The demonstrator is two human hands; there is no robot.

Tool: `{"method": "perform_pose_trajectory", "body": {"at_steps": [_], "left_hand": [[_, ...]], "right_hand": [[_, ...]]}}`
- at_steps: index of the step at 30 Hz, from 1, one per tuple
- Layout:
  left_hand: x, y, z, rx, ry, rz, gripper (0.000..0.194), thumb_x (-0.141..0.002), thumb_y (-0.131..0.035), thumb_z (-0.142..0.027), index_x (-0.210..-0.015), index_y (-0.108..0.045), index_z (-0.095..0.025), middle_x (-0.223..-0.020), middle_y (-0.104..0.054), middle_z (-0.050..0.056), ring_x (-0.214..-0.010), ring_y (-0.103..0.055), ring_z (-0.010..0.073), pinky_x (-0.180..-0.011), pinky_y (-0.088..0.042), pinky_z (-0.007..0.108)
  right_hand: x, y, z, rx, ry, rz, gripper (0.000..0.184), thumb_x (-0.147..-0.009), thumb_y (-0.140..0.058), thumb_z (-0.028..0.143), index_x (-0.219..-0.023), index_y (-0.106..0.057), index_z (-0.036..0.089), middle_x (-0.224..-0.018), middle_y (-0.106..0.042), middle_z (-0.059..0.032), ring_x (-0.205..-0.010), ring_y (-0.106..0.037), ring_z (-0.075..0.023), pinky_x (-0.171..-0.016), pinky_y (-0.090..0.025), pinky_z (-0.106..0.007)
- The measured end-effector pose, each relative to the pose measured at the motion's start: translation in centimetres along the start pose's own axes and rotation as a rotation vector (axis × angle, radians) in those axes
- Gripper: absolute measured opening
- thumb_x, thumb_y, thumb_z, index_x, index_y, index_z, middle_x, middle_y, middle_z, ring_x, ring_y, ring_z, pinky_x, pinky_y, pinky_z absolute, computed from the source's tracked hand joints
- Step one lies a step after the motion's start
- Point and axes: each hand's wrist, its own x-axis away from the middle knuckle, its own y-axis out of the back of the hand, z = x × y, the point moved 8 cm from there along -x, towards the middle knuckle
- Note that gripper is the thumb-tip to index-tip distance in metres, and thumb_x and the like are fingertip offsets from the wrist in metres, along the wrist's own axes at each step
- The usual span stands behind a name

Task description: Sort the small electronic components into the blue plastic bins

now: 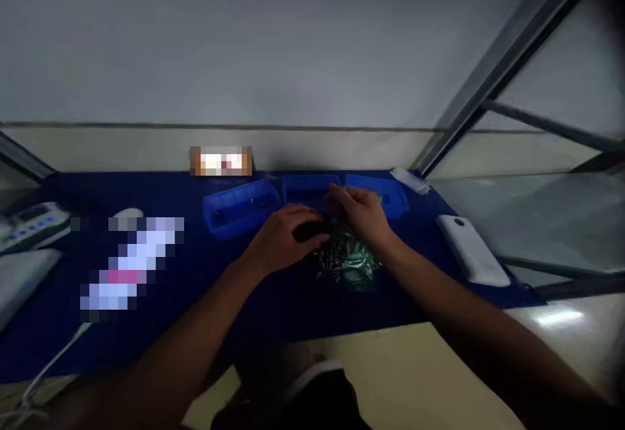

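Note:
My left hand [286, 238] is curved over the middle of the blue table, its thumb and fingers apart around a dark gap. I cannot tell whether that darkness is shadow or an object. Right beside it, my right hand [364, 212] is closed in a pinch; whatever it grips is too small and dim to make out. Below both hands lies a pile of small shiny metal pieces [332, 261], which look like screws, together with a greenish clear plastic bag [359, 270]. Behind the hands stand a left blue bin [239, 205], a middle blue bin [311, 183] and a right blue bin [398, 199].
A white slab-shaped device [473, 251] lies at the right. A clear plastic packet [410, 181] is at the back right. On the left are a blurred-out bright screen [131, 264] with a cable, a white mouse-like object [127, 218] and a power strip [36, 225].

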Motion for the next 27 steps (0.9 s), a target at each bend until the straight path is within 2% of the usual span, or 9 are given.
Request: {"method": "perform_pose_trajectory", "body": {"at_steps": [5,9,15,22,27], "left_hand": [[0.8,-1.6,-2.1,0.033,-0.173,0.174,0.038,-0.086,-0.083,-0.050,-0.114,-0.078,-0.024,-0.124,-0.076,0.006,-0.122,-0.068,0.0268,-0.115,-0.044,0.045],[1.2,-2.4,-2.4,-0.016,-0.205,0.246,0.031,-0.088,-0.082,-0.046,-0.112,-0.079,-0.027,-0.122,-0.077,0.004,-0.123,-0.067,0.0271,-0.113,-0.043,0.046],[1.0,-2.5,-1.4,-0.050,-0.169,0.214,0.016,-0.099,-0.071,-0.027,-0.113,-0.078,-0.025,-0.117,-0.078,0.003,-0.111,-0.071,0.0219,-0.102,-0.047,0.041],[0.8,-2.0,-0.8,-0.062,-0.152,0.147,0.014,-0.096,-0.071,-0.018,-0.107,-0.078,-0.023,-0.107,-0.080,0.002,-0.102,-0.074,0.0203,-0.096,-0.049,0.039],[0.6,-1.0,-0.4,-0.028,-0.076,0.043,0.014,-0.091,-0.074,-0.014,-0.101,-0.078,-0.023,-0.102,-0.081,0.001,-0.097,-0.075,0.0206,-0.095,-0.051,0.038]], "right_hand": [[0.1,-0.3,0.4,-0.019,0.045,0.021,0.048,-0.088,-0.072,0.067,-0.083,-0.074,0.019,-0.058,-0.064,0.0021,-0.042,-0.048,-0.0089,-0.040,-0.030,-0.022],[0.2,-0.5,0.5,-0.045,0.074,0.039,0.045,-0.089,-0.072,0.065,-0.085,-0.075,0.020,-0.058,-0.064,0.0018,-0.043,-0.048,-0.0091,-0.040,-0.030,-0.022],[0.1,-0.5,0.6,-0.046,0.079,0.041,0.043,-0.089,-0.074,0.063,-0.084,-0.076,0.020,-0.062,-0.065,0.0008,-0.047,-0.054,-0.0095,-0.043,-0.036,-0.021],[0.1,-0.4,0.7,-0.031,0.096,0.031,0.045,-0.088,-0.074,0.064,-0.082,-0.076,0.020,-0.062,-0.066,0.0009,-0.047,-0.054,-0.0097,-0.043,-0.035,-0.022],[0.1,-0.4,0.8,-0.027,0.100,0.039,0.045,-0.090,-0.073,0.064,-0.083,-0.076,0.020,-0.061,-0.065,0.0014,-0.045,-0.051,-0.0090,-0.042,-0.033,-0.022]]}}
